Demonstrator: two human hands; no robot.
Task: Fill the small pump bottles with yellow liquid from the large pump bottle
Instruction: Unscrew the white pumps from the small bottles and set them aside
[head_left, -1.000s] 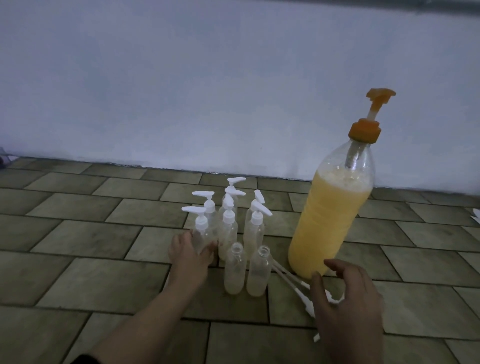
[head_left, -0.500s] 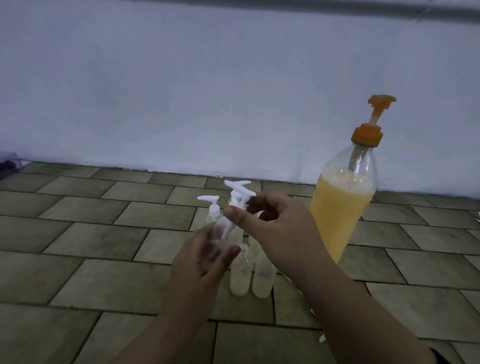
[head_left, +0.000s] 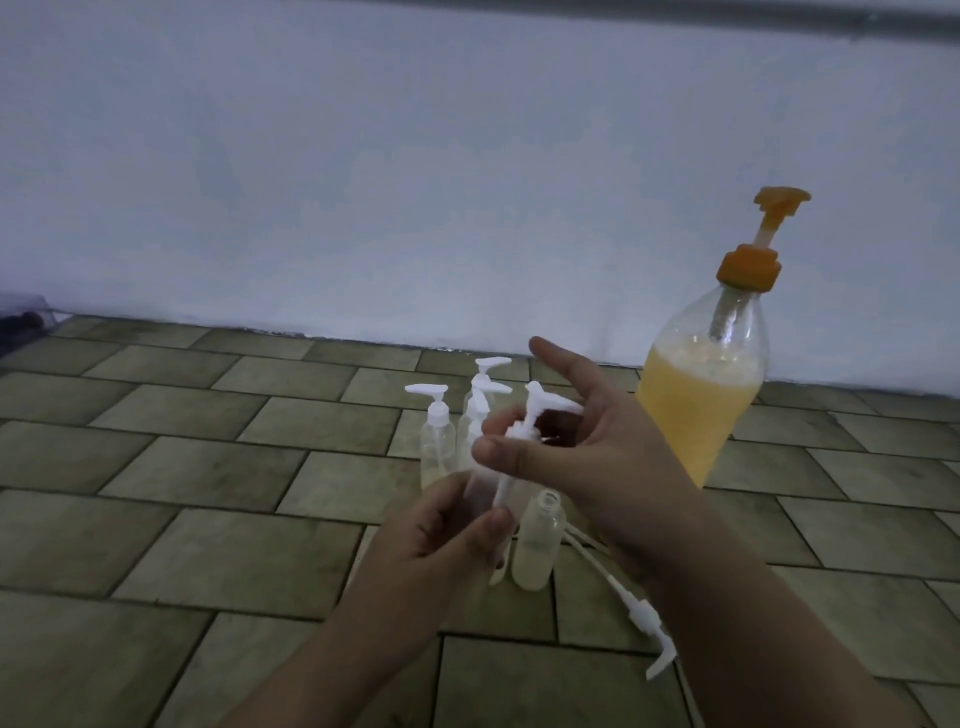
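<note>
At frame centre the left hand (head_left: 447, 530) grips a small bottle (head_left: 480, 486) while the right hand (head_left: 582, 441) pinches its pump (head_left: 524, 431), lifting it out. Next, likely filling from the large bottle (head_left: 701, 395) at right.

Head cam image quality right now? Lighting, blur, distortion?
Head view: dim, flat light with a bluish wall and no hard shadows or glare; left hand and right hand soft-edged, the clear small bottle between them barely readable; large pump bottle leans from wide-angle distortion.
</note>
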